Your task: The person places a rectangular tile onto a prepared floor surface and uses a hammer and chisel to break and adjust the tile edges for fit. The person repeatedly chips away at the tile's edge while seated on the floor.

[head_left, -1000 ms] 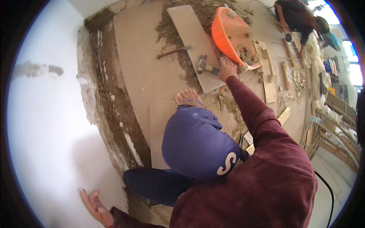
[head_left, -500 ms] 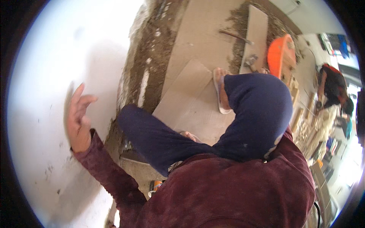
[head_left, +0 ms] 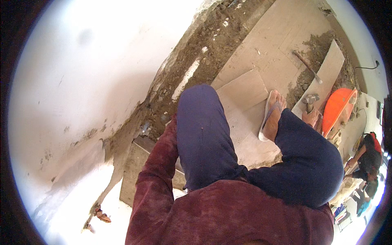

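My right hand (head_left: 311, 118) reaches down past my bent right leg, close to the orange bowl. Its fingers are closed round the handle of a hammer (head_left: 311, 99), whose grey metal head points away from me over a narrow tile strip (head_left: 326, 73). My left arm, in a dusty maroon sleeve (head_left: 159, 159), runs down beside my left knee. The left hand is hidden behind that knee. A second long-handled tool (head_left: 307, 66), with a wooden shaft and metal end, lies partly across the strip.
A white wall (head_left: 81, 90) rises at the left, with a trench of broken soil (head_left: 208, 53) along its foot. A loose tile (head_left: 244, 89) lies by my sandalled foot (head_left: 271, 116). The orange bowl (head_left: 339, 108) stands at the right; farther right a person (head_left: 369, 153) bends over.
My left hand has come off the wall and gone down behind my left knee. The view has turned, so the floor things appear farther right. My right hand still holds the hammer.
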A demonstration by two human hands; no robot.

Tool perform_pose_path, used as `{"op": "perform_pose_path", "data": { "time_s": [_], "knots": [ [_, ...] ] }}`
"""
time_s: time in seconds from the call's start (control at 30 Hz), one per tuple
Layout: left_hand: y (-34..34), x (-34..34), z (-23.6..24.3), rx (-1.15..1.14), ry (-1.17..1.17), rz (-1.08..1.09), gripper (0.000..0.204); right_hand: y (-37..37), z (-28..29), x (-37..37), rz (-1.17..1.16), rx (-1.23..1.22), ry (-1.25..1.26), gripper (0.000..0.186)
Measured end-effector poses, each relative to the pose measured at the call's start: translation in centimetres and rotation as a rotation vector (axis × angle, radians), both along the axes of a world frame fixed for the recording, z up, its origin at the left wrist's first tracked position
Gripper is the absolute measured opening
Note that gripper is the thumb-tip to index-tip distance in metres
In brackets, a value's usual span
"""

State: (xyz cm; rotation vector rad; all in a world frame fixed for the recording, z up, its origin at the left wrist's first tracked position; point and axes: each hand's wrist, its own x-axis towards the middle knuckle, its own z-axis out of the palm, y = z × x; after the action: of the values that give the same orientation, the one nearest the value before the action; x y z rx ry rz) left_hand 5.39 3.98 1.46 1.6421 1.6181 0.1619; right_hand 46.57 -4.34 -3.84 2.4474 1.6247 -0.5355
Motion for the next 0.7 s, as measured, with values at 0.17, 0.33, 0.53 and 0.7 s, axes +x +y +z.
{"op": "perform_pose_path", "data": {
  "time_s": [0.17, 0.33, 0.53, 0.7],
  "knots": [
    [0.1, 0.7, 0.8, -0.020, 0.127, -0.012, 0.034, -2.1, 0.0, 1.3, 0.000, 0.033, 0.011, 0.040],
    [0.1, 1.1, 1.1, -0.008, 0.169, -0.023, 0.034, -3.7, -0.1, 2.6, 0.004, 0.061, -0.009, 0.042],
    [-0.6, 1.9, 2.0, -0.020, 0.220, -0.053, 0.034, -5.2, -0.8, 3.3, 0.000, 0.083, 0.001, 0.045],
    [-2.3, 1.0, 3.1, -0.044, 0.242, -0.032, 0.033, -5.2, -1.0, 3.5, 0.016, 0.081, -0.001, 0.047]
  ]
}}
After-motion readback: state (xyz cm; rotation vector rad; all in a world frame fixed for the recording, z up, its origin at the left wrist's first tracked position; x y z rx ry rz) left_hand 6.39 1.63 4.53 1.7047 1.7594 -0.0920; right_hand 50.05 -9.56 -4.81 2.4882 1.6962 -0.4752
